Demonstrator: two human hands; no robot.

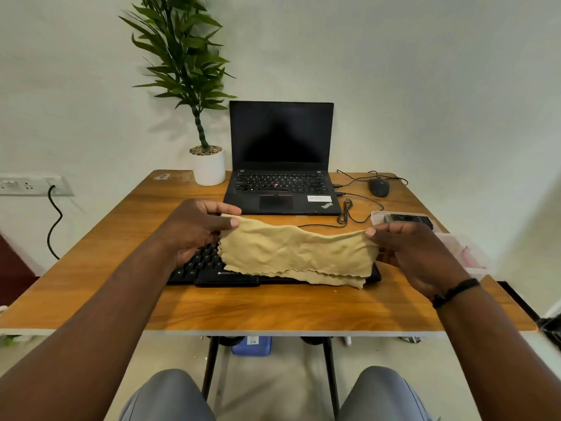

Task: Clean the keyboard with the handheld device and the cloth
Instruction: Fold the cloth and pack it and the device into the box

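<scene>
A tan cloth [297,253], folded double, hangs stretched between my two hands above the black keyboard [209,268]. My left hand [194,229] pinches its upper left corner and my right hand [413,250] pinches its upper right corner. The cloth hides most of the keyboard; only the left keys and the front edge show. A black handheld device [408,219] lies in a clear plastic box [378,214] at the right, just beyond my right hand.
On the wooden table [273,308] an open black laptop [280,177] stands at the back centre, a potted plant [209,165] to its left, a wired mouse [379,187] and cables to its right. A clear lid [464,253] lies at the right edge.
</scene>
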